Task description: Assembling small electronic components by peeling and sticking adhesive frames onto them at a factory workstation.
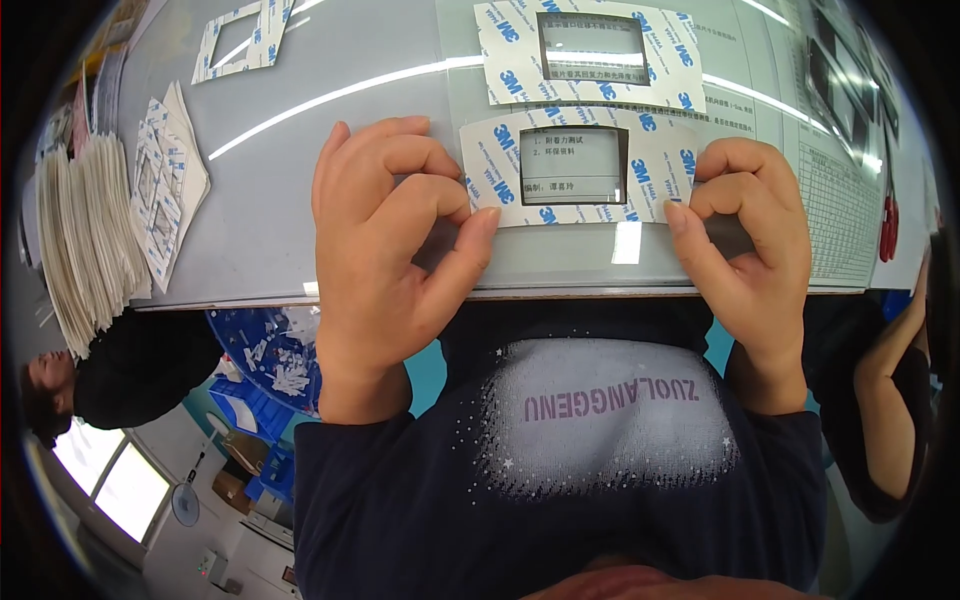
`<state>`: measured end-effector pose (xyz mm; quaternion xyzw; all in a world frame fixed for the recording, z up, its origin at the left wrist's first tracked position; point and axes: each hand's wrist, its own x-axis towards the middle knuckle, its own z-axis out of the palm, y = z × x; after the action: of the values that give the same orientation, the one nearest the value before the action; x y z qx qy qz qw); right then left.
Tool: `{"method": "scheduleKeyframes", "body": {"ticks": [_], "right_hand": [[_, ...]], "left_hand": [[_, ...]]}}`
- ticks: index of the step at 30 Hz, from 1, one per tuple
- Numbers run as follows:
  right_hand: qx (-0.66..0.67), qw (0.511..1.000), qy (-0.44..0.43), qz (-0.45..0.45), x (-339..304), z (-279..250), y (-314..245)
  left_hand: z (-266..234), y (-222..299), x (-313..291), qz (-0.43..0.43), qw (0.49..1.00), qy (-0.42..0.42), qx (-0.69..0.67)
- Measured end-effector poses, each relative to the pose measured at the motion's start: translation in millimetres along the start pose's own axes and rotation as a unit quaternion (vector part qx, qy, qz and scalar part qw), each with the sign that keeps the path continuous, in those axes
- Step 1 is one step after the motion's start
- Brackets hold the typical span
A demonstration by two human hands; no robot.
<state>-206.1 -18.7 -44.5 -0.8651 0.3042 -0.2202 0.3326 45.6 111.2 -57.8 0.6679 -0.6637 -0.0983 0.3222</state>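
My left hand (pixel 395 245) pinches the left end of a white adhesive-backed frame (pixel 655 165) between thumb and fingers. At its right end my right hand (pixel 750 235) pinches the lower corner, with the other fingers curled. Blue print covers the frame's liner, and a dark-edged rectangular window opens in its middle. Printed paper shows through that window. Just beyond it lies a second similar frame (pixel 510 60), close along its far edge. Both hands are low over the glass-topped table (pixel 380 95), near its front edge.
Another frame (pixel 225 45) lies at the far left. A small pile of frames (pixel 165 190) sits beside a thick stack of white sheets (pixel 90 230). Dark framed panels (pixel 835 80) and a red-handled tool (pixel 888 228) are at right. A blue scrap bin (pixel 265 350) stands below; people sit on both sides.
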Motion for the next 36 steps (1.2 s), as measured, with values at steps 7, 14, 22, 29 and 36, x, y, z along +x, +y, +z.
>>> {"method": "scheduleKeyframes", "body": {"ticks": [7,14,22,29,36], "right_hand": [[-0.016,1.0,-0.003,-0.018,1,-2,1],[-0.036,0.999,0.009,-0.034,1,2,0],[-0.092,0.991,0.096,-0.022,-3,10,4],[-0.215,0.971,0.006,-0.103,2,2,-4],[-0.267,0.963,0.016,-0.031,-4,8,-11]], "left_hand": [[0,1,0,0.0,1.0,0.002,0.0],[1,3,1,0.008,1.0,0.004,0.016],[2,3,-3,-0.013,0.998,0.045,0.038],[-4,8,1,0.043,0.99,-0.005,0.134],[-15,9,1,-0.009,0.98,-0.056,0.189]]}}
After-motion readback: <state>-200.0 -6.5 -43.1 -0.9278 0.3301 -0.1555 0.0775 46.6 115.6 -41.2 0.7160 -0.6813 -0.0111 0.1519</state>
